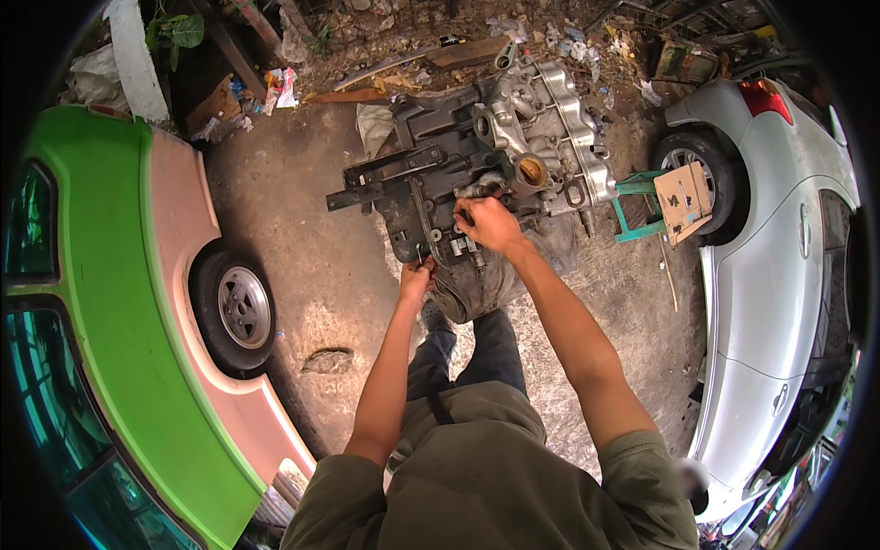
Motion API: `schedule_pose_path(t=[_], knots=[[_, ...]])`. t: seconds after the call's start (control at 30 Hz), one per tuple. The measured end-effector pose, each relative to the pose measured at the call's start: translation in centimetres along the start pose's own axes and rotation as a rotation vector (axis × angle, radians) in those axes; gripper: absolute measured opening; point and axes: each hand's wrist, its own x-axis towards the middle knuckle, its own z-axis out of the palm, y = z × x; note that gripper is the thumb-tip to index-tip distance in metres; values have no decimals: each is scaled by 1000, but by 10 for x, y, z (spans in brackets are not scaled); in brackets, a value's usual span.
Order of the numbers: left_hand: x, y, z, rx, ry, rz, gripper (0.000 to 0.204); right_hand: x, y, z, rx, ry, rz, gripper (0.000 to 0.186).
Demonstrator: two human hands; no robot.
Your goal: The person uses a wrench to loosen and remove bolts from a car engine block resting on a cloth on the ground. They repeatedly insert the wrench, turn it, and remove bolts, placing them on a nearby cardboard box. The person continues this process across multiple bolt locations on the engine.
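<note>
A partly stripped car engine (559, 110) lies in front of me, bright cast metal on its right and dark, greasy metal on its left. My right hand (490, 223) is over its near middle part, fingers curled together; what they grip, if anything, is hidden. At the near left edge my left hand (417, 278) is closed, and a thin, shiny metal piece (420, 251) sticks up from its fingers. A dark grey cloth (477, 289) hangs at the engine's near side. A round brownish port (531, 170) opens just beyond my right hand.
A green and pink car (128, 238) stands on the left, a silver car (761, 238) on the right. Beside the engine is a green stool (632, 211) with cardboard (683, 202) bearing small dark parts. Litter and wooden boards (467, 52) lie at the far side.
</note>
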Motion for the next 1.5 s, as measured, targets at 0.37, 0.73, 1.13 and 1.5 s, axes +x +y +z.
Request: schedule_pose_path(t=[0.37,0.73,1.13,1.5], knots=[[6,-8,-3,-13,-73,-23,13,0,1,-1,17,-16,-27,24],[14,-34,5,10,143,256,10,-1,0,0,16,-1,-31,23],[9,-38,3,-25,208,282,14,-1,5,2,31,-15,-19,23],[-1,-42,-23,-94,68,193,11,-1,5,3,64,58,-97,20]])
